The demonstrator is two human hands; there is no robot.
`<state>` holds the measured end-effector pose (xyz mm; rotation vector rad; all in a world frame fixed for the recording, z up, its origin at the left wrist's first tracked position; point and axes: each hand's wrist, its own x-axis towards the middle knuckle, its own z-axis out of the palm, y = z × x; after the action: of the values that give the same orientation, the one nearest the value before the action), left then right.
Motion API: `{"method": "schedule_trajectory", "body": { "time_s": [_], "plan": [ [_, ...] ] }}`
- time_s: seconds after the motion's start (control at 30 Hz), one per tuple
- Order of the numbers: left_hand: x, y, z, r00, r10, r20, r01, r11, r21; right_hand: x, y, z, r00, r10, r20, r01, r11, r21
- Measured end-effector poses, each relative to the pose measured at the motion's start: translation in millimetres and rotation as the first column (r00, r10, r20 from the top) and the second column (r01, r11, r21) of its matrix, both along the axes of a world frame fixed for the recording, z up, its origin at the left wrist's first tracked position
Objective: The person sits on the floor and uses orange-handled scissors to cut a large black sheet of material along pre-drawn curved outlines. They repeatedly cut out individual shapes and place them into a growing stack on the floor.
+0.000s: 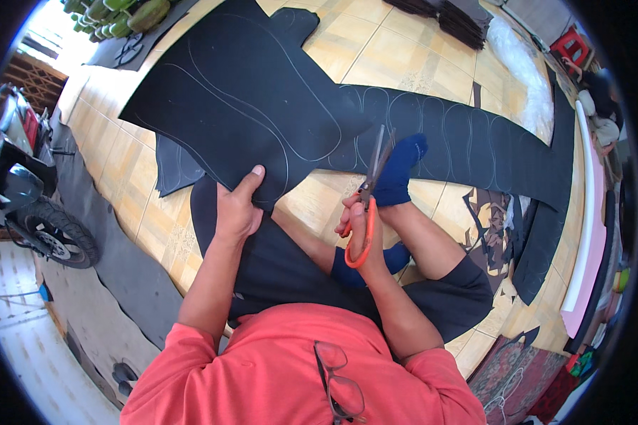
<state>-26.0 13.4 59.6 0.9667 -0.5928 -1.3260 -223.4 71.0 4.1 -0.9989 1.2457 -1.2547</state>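
My left hand [239, 207] grips the near edge of a black sheet [220, 92], thumb on top and fingers hidden beneath. Pale curved outlines, shaped like shoe soles, are drawn on the sheet, which I hold raised off the floor. In my right hand [361, 221] is a pair of scissors [359, 230] with orange handles. Their blades point away from me and stand slightly apart, just right of the held sheet and touching no edge of it that I can see. Behind the blades, a long black strip [468, 142] with rows of similar outlines lies across the floor.
My feet in blue socks [402, 166] rest close to the scissors. Dark offcuts [493, 227] litter the tiles at right, near rolled sheets [581, 227]. Clear plastic wrap [524, 71] and dark stacked pieces [461, 21] lie farther back. A motorbike [39, 205] stands at left.
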Motion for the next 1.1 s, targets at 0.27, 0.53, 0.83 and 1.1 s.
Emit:
{"method": "schedule_trajectory", "body": {
  "time_s": [0.27,0.53,0.83,1.1],
  "plan": [
    [0,11,0,0.999,-0.027,0.026,0.027,1.0,0.001,8,-4,18,0.949,0.086,-0.303,-0.119,0.989,-0.092],
    [-9,20,-3,0.997,-0.061,-0.05,0.064,0.996,0.057,10,-4,18,0.992,0.061,-0.107,-0.073,0.991,-0.113],
    [18,5,3,0.999,-0.04,0.006,0.039,0.997,0.059,2,7,27,0.975,0.22,-0.012,-0.22,0.975,0.017],
    [33,1,2,0.986,-0.095,0.14,0.086,0.994,0.071,12,-2,21,0.985,0.166,-0.038,-0.17,0.974,-0.148]
  ]
}}
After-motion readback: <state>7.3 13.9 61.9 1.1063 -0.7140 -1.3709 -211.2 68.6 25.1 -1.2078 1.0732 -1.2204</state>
